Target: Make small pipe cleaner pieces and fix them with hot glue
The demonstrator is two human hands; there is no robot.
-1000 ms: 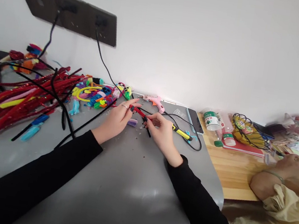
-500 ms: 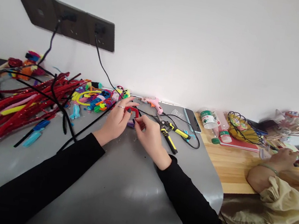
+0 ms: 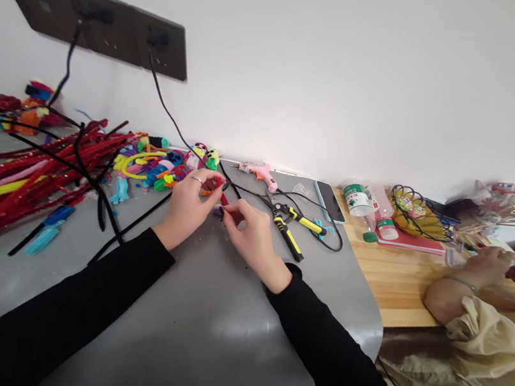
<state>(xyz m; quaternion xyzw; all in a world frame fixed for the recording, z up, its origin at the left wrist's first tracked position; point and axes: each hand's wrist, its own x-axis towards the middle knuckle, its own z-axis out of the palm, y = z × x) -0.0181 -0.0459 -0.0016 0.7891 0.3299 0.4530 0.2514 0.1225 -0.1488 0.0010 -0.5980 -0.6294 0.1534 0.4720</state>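
My left hand (image 3: 192, 206) is closed, with a ring on one finger, around a red pipe cleaner (image 3: 224, 199) whose short end shows between my two hands. My right hand (image 3: 251, 234) comes in from the other side, thumb and forefinger pinched together at the near end of that piece. A small purple bit (image 3: 217, 210) shows beside the fingertips; most of the held work is hidden by my fingers. Both hands are low over the grey tabletop (image 3: 191, 312). Just right of them lie yellow-and-black pliers (image 3: 288, 230), their handles spread.
Red pipe cleaners (image 3: 12, 182) are heaped at left, crossed by black cables (image 3: 94, 185). Along the wall lie colourful fuzzy figures (image 3: 198, 155), a pink glue gun (image 3: 260, 173) and a phone (image 3: 330, 202). Bottles (image 3: 358, 198) and a co-worker's hands (image 3: 492, 270) are over the wooden table.
My fingers have drawn in: the left hand, more spread before, is now curled around the red pipe cleaner. The right hand has shifted slightly left and down. The whole view has turned slightly right.
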